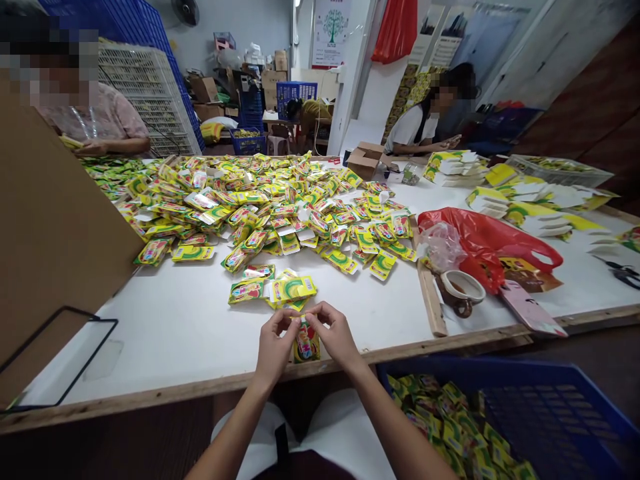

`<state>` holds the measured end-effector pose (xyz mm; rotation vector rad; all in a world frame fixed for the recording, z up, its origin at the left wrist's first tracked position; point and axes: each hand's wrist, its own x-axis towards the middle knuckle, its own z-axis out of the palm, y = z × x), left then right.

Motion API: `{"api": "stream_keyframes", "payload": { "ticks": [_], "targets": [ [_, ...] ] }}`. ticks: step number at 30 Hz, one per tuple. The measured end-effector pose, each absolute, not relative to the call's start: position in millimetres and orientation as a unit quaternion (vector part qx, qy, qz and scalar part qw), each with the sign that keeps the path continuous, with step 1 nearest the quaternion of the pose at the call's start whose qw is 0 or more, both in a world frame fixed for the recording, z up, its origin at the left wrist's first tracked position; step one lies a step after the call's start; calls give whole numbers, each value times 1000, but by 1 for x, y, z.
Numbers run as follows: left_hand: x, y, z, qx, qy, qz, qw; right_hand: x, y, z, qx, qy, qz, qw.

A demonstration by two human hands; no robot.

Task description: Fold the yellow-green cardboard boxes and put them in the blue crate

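Note:
Between my two hands is a small yellow-green crayon box, standing near the table's front edge with its printed front toward me. My left hand pinches its top left corner. My right hand pinches the top right corner, thumb and finger together. Just beyond my fingertips lie a few more boxes, among them a yellow box and a green-and-yellow box. Farther back spreads a big heap of crayon boxes, some with white flaps showing.
On the right are a wooden strip, a mug, a pink phone and a red plastic bag. A blue basket of boxes stands below. A cardboard panel blocks the left. Co-workers sit across the table.

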<state>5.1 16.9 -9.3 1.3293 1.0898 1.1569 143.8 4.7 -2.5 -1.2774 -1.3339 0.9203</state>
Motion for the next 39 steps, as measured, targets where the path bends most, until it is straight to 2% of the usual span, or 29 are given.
{"api": "stream_keyframes", "payload": {
  "ticks": [10, 13, 18, 21, 23, 25, 28, 30, 35, 39],
  "targets": [
    [1, 10, -3, 618, 429, 469, 463, 156, 2, -1, -479, -573, 442, 497],
    [-4, 8, -6, 633, 409, 470, 459, 157, -5, -7, -465, -549, 464, 517],
    [-7, 4, -13, 651, 388, 458, 464, 144, -7, -15, -474, -546, 423, 547],
    [-7, 1, -12, 658, 398, 445, 460, 147, -12, -3, -487, -555, 391, 549],
    [-9, 5, -9, 672, 416, 447, 420, 167, -24, 14, -511, -567, 350, 544],
    [-13, 17, -6, 698, 437, 449, 347, 202, -44, 31, -568, -592, 285, 495],
    [-18, 49, -5, 759, 451, 408, 233, 255, -73, 47, -663, -631, 207, 345],
    [-19, 71, -8, 793, 455, 359, 188, 269, -84, 48, -681, -638, 185, 309],
    [-10, 79, -7, 852, 426, 279, 124, 220, -69, 32, -611, -655, 262, 360],
    [-7, 49, 5, 861, 375, 293, 178, 172, -39, 23, -571, -680, 213, 408]
  ]
}}
